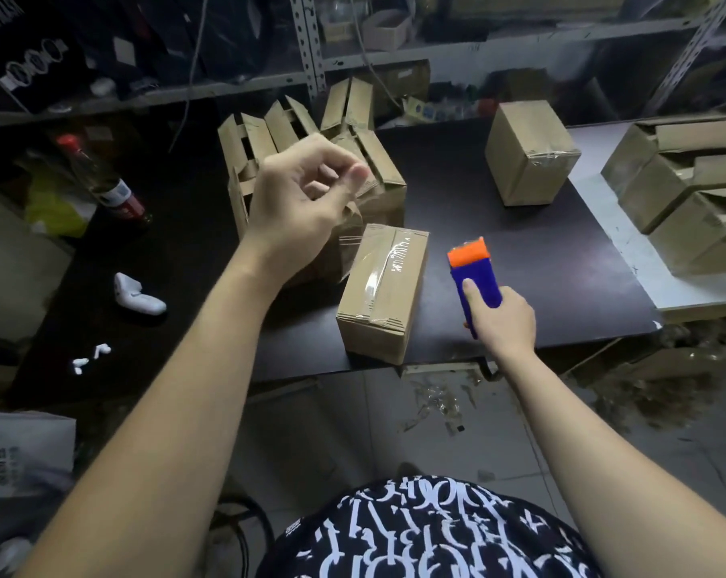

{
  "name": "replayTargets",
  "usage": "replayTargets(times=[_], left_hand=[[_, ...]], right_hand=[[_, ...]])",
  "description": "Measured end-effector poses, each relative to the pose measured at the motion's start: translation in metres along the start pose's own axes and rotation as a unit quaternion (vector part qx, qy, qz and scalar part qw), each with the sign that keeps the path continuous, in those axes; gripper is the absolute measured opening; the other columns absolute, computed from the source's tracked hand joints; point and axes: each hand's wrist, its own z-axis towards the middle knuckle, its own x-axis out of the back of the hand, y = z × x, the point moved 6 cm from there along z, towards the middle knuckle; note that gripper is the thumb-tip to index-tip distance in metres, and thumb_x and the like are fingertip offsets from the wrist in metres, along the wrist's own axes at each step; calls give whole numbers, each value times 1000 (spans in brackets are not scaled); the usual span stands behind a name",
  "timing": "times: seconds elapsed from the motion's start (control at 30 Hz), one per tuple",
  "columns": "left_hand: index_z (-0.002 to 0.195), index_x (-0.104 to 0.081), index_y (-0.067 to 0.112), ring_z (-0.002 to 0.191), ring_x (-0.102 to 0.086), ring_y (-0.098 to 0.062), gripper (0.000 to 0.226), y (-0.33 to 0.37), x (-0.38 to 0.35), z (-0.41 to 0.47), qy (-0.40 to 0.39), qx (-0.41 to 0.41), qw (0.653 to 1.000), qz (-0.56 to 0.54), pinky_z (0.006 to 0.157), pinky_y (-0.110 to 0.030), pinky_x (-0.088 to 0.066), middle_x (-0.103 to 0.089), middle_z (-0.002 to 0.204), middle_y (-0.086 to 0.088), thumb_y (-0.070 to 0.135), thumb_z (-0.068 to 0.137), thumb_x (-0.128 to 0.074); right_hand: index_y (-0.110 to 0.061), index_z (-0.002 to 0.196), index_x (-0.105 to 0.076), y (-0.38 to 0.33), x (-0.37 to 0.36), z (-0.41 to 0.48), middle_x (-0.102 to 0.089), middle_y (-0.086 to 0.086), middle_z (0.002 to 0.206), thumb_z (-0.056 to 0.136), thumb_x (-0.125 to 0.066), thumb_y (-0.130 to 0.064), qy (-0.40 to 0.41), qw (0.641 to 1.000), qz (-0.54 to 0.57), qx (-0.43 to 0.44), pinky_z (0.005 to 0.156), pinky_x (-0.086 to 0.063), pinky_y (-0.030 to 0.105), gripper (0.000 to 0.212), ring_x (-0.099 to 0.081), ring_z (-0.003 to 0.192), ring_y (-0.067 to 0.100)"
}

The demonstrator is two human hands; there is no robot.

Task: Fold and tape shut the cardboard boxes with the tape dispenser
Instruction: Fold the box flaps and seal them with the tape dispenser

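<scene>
A small closed cardboard box (pixel 384 292) lies near the table's front edge with clear tape along its top seam. A loose strip of clear tape (pixel 355 210) rises from the box's far left end to my left hand (pixel 307 194), which pinches it between thumb and fingers above the table. To the right of the box, my right hand (pixel 501 319) grips the blue tape dispenser (pixel 476 281) with its orange head pointing away, apart from the box. Behind my left hand stand several untaped boxes (pixel 269 139) with flaps up.
A taped box (pixel 528 152) stands at the back right of the dark table (pixel 499 227). More open boxes (pixel 686 185) are stacked on the right. A bottle (pixel 102 181) and a white object (pixel 138 296) lie on the left. Metal shelving runs behind; scraps litter the floor.
</scene>
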Motion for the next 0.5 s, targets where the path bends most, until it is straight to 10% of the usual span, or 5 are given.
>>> replayTargets(times=[0.27, 0.5], left_hand=[[102, -75, 8, 91, -72, -22, 18, -14, -12, -24, -84, 128, 985, -82, 84, -48, -61, -74, 97, -5, 21, 90, -80], [97, -76, 9, 89, -73, -22, 16, -16, -14, -33, -122, 163, 974, -101, 83, -39, -62, -75, 92, -4, 19, 87, -82]], right_hand=[[-8, 120, -58, 18, -57, 5, -67, 15, 113, 97, -66, -28, -61, 978, -191, 50, 78, -52, 37, 32, -62, 99, 32], [-12, 129, -59, -39, -29, -16, -66, 7, 123, 92, -65, -31, 73, 986, -25, 146, 95, -41, 37, 41, -58, 114, 30]])
